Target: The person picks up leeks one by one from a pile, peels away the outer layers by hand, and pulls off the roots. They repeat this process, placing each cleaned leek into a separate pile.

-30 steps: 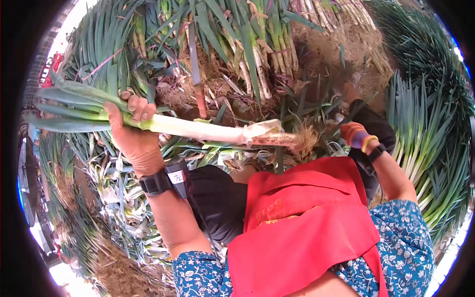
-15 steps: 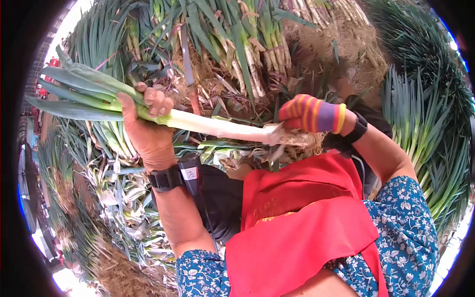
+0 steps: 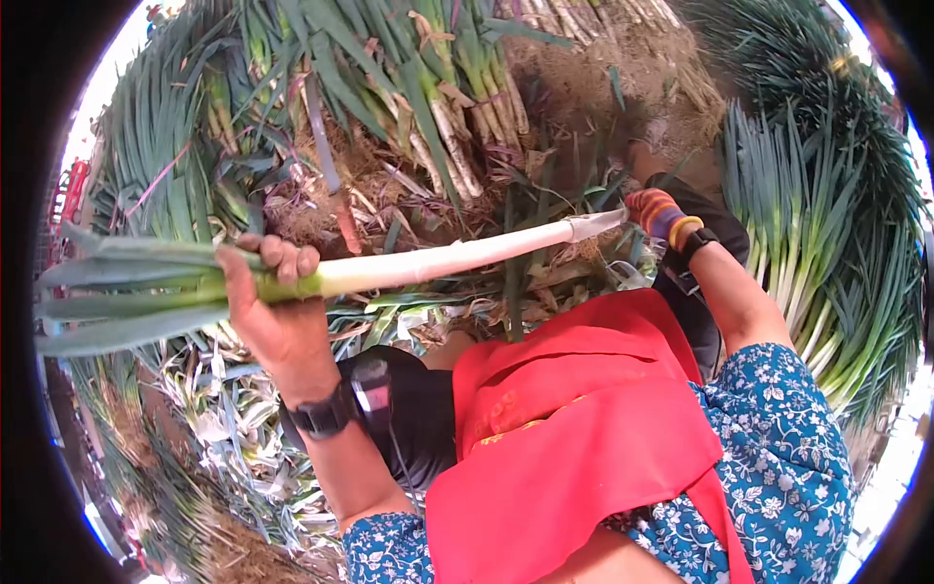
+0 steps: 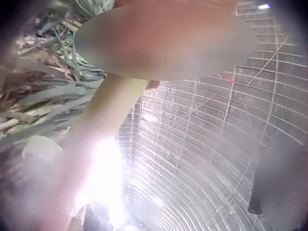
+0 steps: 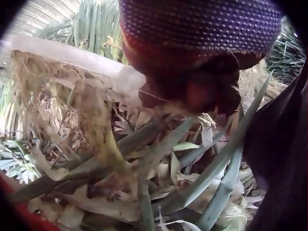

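Note:
A long leek (image 3: pixel 438 260) is held level in front of me. My bare left hand (image 3: pixel 270 297) grips it where the white stalk turns into green leaves (image 3: pixel 126 292), which fan out to the left. My right hand (image 3: pixel 654 210), in a striped glove, curls its fingers (image 5: pixel 192 94) round the leek's root end (image 3: pixel 592 225). In the right wrist view a strip of dirty skin with roots (image 5: pixel 96 125) hangs below the white stalk (image 5: pixel 72 55). The left wrist view shows only my blurred palm (image 4: pixel 163 38) and the pale stalk (image 4: pixel 108 108).
Bundles of leeks lie piled ahead (image 3: pixel 438 97) and at the right (image 3: pixel 827 253). Stripped leaves and skins (image 3: pixel 224 389) litter the ground at the left and below the hands. A red apron (image 3: pixel 584 419) covers my lap. A ribbed greenhouse roof (image 4: pixel 216 144) arches overhead.
The right hand slid right along the stalk to its root end. The stalk now looks clean and white, and its root end has risen. The left hand keeps its grip, slightly lower.

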`<state>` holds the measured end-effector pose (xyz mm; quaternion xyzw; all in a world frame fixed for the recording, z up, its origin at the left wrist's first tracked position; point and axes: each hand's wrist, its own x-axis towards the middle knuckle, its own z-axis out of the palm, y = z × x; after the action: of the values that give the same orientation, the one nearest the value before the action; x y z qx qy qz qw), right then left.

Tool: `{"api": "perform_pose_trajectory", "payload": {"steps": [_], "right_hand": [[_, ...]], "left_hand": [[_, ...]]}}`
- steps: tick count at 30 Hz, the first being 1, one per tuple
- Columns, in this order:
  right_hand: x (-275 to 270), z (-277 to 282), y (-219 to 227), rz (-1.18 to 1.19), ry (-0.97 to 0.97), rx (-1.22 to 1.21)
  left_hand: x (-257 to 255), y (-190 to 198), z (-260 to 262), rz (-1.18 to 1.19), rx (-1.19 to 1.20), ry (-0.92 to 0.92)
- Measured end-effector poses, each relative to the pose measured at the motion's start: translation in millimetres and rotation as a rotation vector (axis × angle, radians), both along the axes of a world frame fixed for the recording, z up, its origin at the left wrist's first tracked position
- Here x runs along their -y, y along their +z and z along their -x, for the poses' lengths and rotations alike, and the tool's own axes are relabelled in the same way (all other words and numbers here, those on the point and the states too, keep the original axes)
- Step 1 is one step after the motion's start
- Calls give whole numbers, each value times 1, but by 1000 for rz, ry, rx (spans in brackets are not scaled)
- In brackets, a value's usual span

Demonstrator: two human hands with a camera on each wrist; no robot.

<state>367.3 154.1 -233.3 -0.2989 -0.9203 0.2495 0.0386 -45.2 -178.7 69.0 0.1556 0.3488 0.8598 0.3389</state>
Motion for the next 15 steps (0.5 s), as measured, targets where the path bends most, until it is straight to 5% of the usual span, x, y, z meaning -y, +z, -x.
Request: {"api": "perform_pose_trajectory", "payload": {"steps": [2, 8, 10, 11, 12, 13, 14, 15], "right_hand": [[-2, 2, 16, 312, 80, -464], [2, 26, 26, 351, 108, -507], [8, 32, 31, -28, 112, -230], [-7, 16, 3, -37, -12, -49], [6, -5, 34, -522, -14, 381], [6, -10, 74, -268, -63, 742], [-19, -9, 43, -283, -32, 726], [-27, -24, 2, 70, -9, 308]], "left_hand": [[8, 7, -18, -12, -7, 1], [38, 37, -44, 34, -161, 59], [48, 48, -52, 23, -209, 36], [57, 61, -51, 144, -265, 293], [72, 79, -43, 267, -323, 550], [112, 104, -16, 47, -211, 303], [151, 121, 16, -171, -103, 67], [162, 127, 42, -146, -168, 87]]}}
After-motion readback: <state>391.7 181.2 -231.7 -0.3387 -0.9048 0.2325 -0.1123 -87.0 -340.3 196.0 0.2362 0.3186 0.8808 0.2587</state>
